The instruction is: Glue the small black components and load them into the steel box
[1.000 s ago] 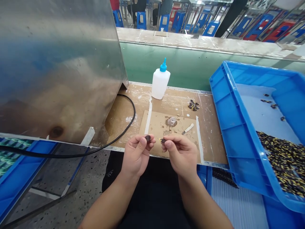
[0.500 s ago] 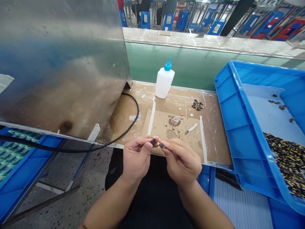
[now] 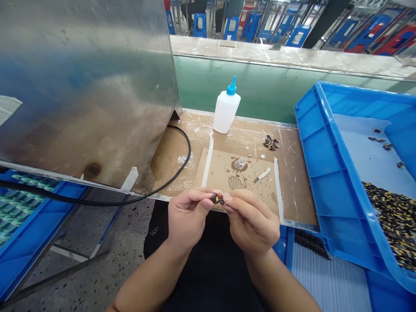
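Fingertips of my left hand point(image 3: 187, 219) pinch a small dark piece point(image 3: 214, 197). Opposite it, my right hand point(image 3: 255, 219) pinches a small black-and-yellow piece point(image 3: 220, 200). The two pieces meet between my fingers, just above the table's front edge; fingers partly cover them, so I cannot tell how they join. Beyond my hands lies a cardboard sheet point(image 3: 224, 167) with a small clear cup point(image 3: 240, 163) on a brown wet stain and a white-handled small knife point(image 3: 262, 174). Farther back is a little pile of black-and-yellow pieces point(image 3: 271, 143).
A white squeeze bottle point(image 3: 226, 112) with a blue nozzle stands at the table's back. At right, a blue bin point(image 3: 312, 160) holds many black-and-yellow pieces. A large metal housing point(image 3: 87, 86) and black cable point(image 3: 177, 175) occupy the left. Blue stools point(image 3: 199, 26) stand far behind.
The dark piece in my left hand has turned and come together with the black-and-yellow piece in my right hand. The view has shifted slightly.
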`<state>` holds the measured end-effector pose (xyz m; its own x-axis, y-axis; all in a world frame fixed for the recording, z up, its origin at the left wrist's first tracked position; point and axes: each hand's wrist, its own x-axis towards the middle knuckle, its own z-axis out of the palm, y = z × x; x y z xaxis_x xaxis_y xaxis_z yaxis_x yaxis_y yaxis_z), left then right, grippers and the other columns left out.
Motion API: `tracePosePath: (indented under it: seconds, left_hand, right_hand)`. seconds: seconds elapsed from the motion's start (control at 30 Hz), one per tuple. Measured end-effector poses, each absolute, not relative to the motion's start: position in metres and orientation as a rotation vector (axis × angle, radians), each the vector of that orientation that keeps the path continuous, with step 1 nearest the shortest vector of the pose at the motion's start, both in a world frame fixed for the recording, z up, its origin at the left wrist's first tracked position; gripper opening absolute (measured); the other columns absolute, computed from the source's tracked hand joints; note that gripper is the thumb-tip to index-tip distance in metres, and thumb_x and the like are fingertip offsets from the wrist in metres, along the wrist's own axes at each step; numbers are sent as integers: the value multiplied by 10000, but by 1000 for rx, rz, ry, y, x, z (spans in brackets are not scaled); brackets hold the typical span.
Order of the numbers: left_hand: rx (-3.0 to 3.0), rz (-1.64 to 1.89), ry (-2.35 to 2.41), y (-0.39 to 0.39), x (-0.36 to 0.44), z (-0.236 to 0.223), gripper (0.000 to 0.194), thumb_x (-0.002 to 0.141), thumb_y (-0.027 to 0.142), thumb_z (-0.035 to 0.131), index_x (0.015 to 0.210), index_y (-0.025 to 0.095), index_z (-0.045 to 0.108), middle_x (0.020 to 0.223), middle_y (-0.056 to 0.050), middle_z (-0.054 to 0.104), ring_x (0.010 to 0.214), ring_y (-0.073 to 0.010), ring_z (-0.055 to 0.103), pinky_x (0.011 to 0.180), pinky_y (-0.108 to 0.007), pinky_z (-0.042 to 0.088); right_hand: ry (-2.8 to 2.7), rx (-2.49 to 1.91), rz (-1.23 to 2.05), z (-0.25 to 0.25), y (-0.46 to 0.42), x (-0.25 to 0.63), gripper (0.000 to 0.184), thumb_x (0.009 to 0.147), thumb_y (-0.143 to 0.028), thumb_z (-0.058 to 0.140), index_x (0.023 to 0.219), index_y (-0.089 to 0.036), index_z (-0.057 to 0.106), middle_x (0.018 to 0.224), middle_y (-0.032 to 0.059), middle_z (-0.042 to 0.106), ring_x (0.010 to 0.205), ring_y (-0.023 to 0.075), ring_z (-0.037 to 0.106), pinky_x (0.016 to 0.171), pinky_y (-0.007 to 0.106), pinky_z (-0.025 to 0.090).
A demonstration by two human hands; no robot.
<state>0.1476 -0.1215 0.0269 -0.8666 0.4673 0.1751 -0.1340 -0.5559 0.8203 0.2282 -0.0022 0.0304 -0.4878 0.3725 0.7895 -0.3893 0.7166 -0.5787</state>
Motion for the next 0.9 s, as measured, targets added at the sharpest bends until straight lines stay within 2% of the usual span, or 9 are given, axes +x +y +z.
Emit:
tracePosePath:
  seconds: [0.27, 0.43, 0.63, 0.9]
  left_hand:
    - [613, 2409, 1265, -125, 146, 23, 85, 963, 207, 824, 991, 267, 877, 1052, -87, 868, 971, -213, 849, 887, -300, 697]
    - [563, 2390, 1305, -125, 145, 22, 24, 941, 246, 852, 947, 245, 875, 1029, -98, 868, 941, -225, 851, 862, -309, 704]
    - [578, 2377, 1340, -126, 146, 21, 26, 936, 246, 858, 949, 252, 880, 1030, -105, 866, 944, -236, 850, 856, -319, 701]
    - [551, 2375, 1360, -124, 147, 21, 20, 917, 257, 879, 920, 237, 879, 1009, -110, 866, 932, -241, 852, 857, -320, 693]
  right_hand:
    - [-1888, 28, 861, 31, -1, 230, 368, 988, -20, 764, 1272, -252, 788, 1051, 61, 806, 891, 209, 781, 734, 347, 690]
    - [-1901, 42, 839, 34, 0, 229, 372, 1004, -35, 745, 1289, -271, 785, 1040, 57, 812, 865, 212, 792, 718, 351, 698]
    - [-1893, 72, 809, 32, 1, 229, 420, 971, -4, 761, 1320, -238, 784, 1032, 70, 810, 861, 221, 789, 721, 359, 696]
    - [-1898, 83, 780, 30, 3, 230, 404, 993, -36, 760, 1331, -255, 779, 1020, 66, 813, 845, 219, 785, 702, 362, 693]
